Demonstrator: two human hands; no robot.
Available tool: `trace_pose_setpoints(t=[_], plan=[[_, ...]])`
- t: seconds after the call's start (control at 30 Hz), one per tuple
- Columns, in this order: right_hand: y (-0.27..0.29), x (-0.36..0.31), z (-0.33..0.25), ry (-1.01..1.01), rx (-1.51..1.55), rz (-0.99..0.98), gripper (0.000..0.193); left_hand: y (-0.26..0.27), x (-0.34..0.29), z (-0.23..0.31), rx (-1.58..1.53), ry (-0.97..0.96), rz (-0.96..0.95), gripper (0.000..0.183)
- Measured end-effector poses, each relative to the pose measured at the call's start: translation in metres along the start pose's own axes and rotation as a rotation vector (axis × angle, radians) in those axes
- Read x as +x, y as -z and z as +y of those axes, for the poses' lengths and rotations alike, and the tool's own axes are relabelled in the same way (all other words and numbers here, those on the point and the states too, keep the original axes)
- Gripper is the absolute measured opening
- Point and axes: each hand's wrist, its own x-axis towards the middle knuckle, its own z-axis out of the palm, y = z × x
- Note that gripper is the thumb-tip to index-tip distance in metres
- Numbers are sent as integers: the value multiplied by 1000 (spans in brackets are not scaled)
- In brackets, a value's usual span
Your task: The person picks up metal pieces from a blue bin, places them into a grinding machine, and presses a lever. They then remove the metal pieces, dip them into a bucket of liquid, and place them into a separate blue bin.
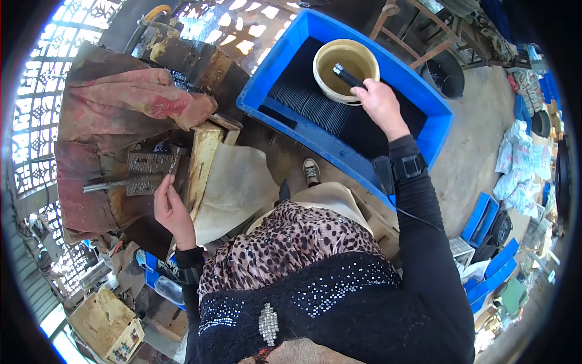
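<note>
Holding a black piece (348,76) with a bright metallic end, the right hand (381,106) is located in the upper right of centre. Thumb and fingers are closed on the lower right end of the piece; the bright end points to the upper left. The piece lies across the opening of a cream bucket (359,52), as seen from above; contact between piece and rim cannot be determined. The bucket is positioned within a blue tub (441,130), upper centre. Rows of thin black strips (312,110) lie in the same tub, just below and to the left of the bucket.

The left hand (172,207) is located left of centre, thumb and fingers extended upward, with the tips close together. A slender metallic piece (173,165) shows at the fingertips; whether it is gripped cannot be determined. Adjacent, to the left, is a dark metal block (143,167), with a metal rod (104,186) projecting to the left. A worn red cloth (127,100) drapes the equipment above. A yellowed panel (203,161) stands right of the left hand, beside a pale sheet (237,181).

A black strap unit (407,167) is fitted at the right wrist. White sacks (518,161) lie at the right edge; a cream box (104,320) sits lower left.
</note>
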Motion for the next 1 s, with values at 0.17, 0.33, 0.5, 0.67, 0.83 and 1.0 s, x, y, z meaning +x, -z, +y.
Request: trace_pose_setpoints(t=[0.17, 0.33, 0.5, 0.67, 0.83, 1.0], plan=[[5, 32, -18, -125, -160, -88, 27, 1, -3, 0, 78, 19, 1, 22], [-7, 37, -14, -147, -59, -81, 28, 1, -4, 6, 92, 33, 17, 22], [-12, 40, -17, -151, -253, -151, 26, -2, -4, 5, 55, 41, 26, 21], [-23, 61, -8, -54, -411, -191, 27, 1, -5, 8, 51, 2, 4, 21], [1, 33, -33, -49, -313, -124, 32, 18, -10, -5, 113, -7, 32, 22], [-7, -7, -69, -67, 18, -109, 34, 23, -18, -23, 92, 66, 76, 22]])
